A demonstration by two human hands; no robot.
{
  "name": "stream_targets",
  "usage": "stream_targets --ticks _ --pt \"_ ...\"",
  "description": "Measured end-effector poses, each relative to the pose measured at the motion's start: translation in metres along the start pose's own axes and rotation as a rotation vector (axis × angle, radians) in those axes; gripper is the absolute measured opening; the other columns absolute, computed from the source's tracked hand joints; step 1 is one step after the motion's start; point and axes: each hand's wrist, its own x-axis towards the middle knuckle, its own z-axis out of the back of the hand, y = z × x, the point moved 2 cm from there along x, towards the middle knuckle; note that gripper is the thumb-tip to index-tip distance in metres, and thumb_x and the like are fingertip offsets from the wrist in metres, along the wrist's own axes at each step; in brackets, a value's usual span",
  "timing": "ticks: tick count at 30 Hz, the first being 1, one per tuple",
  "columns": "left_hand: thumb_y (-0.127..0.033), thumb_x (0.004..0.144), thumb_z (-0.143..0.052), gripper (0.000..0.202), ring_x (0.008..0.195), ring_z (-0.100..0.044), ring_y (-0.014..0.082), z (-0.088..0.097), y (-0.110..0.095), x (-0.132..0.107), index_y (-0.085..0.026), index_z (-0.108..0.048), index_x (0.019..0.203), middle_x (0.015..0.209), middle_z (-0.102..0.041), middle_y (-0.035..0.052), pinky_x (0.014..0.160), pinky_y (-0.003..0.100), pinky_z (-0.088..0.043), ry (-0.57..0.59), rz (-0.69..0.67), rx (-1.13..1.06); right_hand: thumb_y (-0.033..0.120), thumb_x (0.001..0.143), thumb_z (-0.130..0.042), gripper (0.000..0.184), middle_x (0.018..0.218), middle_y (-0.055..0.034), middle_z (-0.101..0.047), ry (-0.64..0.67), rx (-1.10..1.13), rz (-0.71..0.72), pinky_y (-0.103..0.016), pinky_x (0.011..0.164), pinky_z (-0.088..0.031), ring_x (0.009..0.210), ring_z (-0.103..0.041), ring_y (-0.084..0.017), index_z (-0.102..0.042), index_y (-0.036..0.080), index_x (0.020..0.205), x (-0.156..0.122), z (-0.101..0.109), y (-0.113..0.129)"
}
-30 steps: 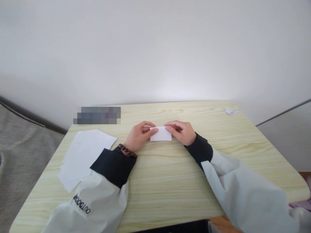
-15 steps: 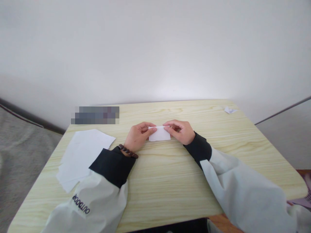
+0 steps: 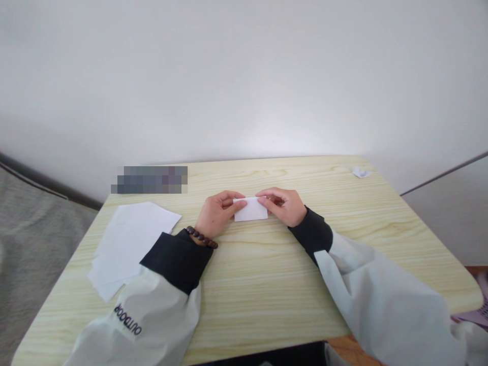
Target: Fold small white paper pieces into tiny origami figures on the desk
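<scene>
A small white folded piece of paper (image 3: 250, 210) is held just above or on the wooden table, in the middle of the view. My left hand (image 3: 218, 213) pinches its left end, thumb on the near face and fingers behind the top edge. At the right end, my right hand (image 3: 284, 206) grips it the same way. The fingertips behind the paper are partly hidden. A bracelet of dark beads (image 3: 201, 237) circles my left wrist.
Several white paper sheets (image 3: 133, 234) lie overlapping on the table (image 3: 267, 284) by my left forearm. A crumpled paper scrap (image 3: 361, 173) rests at the far right corner. Behind the table stands a white wall (image 3: 244, 76). A blurred-out patch covers the back left corner.
The lower edge of the paper looks straighter and more even than before. Both hands keep their hold in nearly the same place.
</scene>
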Motion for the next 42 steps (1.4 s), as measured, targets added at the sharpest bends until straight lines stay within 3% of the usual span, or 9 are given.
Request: stream_targets --ticks 16,25,32,42 --pt "-0.044 0.066 -0.069 0.045 0.058 -0.058 0.0130 0.000 -0.004 -0.001 -0.013 -0.066 0.098 0.068 -0.068 0.0031 0.052 0.022 -0.045 -0.013 0.007 0.061 0.035 0.081 -0.057 0.021 0.064 -0.0010 -0.065 -0.010 -0.007 0.014 -0.021 0.048 -0.046 0.048 -0.056 -0.010 -0.068 0.018 0.088 0.001 -0.001 -0.002" --pt "-0.047 0.065 -0.069 0.044 0.058 -0.058 0.0132 -0.002 0.001 0.017 -0.013 -0.068 0.092 0.066 -0.068 0.0026 0.053 0.023 -0.044 -0.077 -0.059 0.073 0.032 0.080 -0.059 0.019 0.063 0.0003 -0.065 -0.098 -0.102 0.045 -0.020 0.048 -0.043 0.048 -0.053 -0.008 -0.069 0.018 0.088 0.014 0.003 -0.004" --pt "-0.048 0.064 -0.070 0.039 0.053 -0.054 0.0109 -0.003 -0.002 0.015 -0.013 -0.069 0.081 0.061 -0.066 0.0017 0.048 0.020 -0.038 -0.125 -0.049 0.120 0.029 0.080 -0.058 0.017 0.065 -0.0005 -0.066 -0.080 -0.137 0.092 -0.020 0.049 -0.043 0.049 -0.052 -0.008 -0.069 0.018 0.086 0.012 0.003 0.000" --pt "-0.048 0.063 -0.070 0.040 0.055 -0.055 0.0125 -0.004 -0.004 0.013 -0.012 -0.070 0.081 0.065 -0.068 0.0039 0.048 0.021 -0.040 -0.128 -0.024 0.117 0.029 0.079 -0.059 0.017 0.061 -0.0001 -0.063 -0.069 -0.129 0.072 -0.019 0.048 -0.043 0.048 -0.052 -0.008 -0.069 0.017 0.085 0.010 0.003 0.001"
